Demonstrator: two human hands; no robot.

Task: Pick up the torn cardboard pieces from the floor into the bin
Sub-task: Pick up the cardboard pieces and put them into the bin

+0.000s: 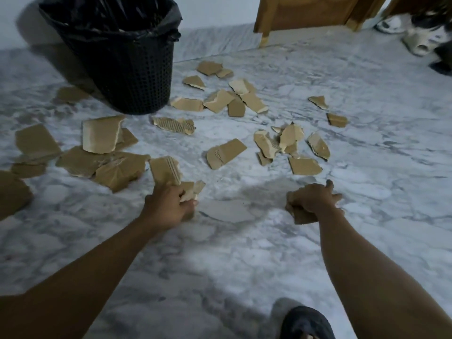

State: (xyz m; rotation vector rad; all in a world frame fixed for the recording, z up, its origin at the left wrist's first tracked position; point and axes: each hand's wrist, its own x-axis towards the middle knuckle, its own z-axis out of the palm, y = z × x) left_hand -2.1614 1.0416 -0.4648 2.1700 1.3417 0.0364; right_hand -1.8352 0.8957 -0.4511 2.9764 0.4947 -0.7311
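Cardboard pieces lie scattered over the floor, mostly mid-floor btwn the bin and the person's hands, w/ a few more beside the bin's left side. The bin stands near the floor's far-left edge by the wall; its top is cut off by the frame and its inside is too dark to read. One big piece at the left is only partly in view. The left hand grips a small bunch of scraps: a ribbed piece sticks up above the knuckles, smaller bits poke out to the right, and the fingers are hidden under the hand's back. The right hand is curled round a brown scrap, most of it covered by the palm; one finger sticks out forward. Both hands are low over the floor, but contact w/ it can't be told. Footwear in the far-right corner is blurred. A dark slipper at the near edge is cut off. The pieces are brown corrugated board w/ ragged torn edges, flat or slightly curled; one strip has its top layer peeled, showing ribs. The floor is glossy white-grey veined marble. The bin is round black plastic lattice, tapering downward, w/ a shiny black liner folded over its rim. A wooden door meets the floor's far edge.
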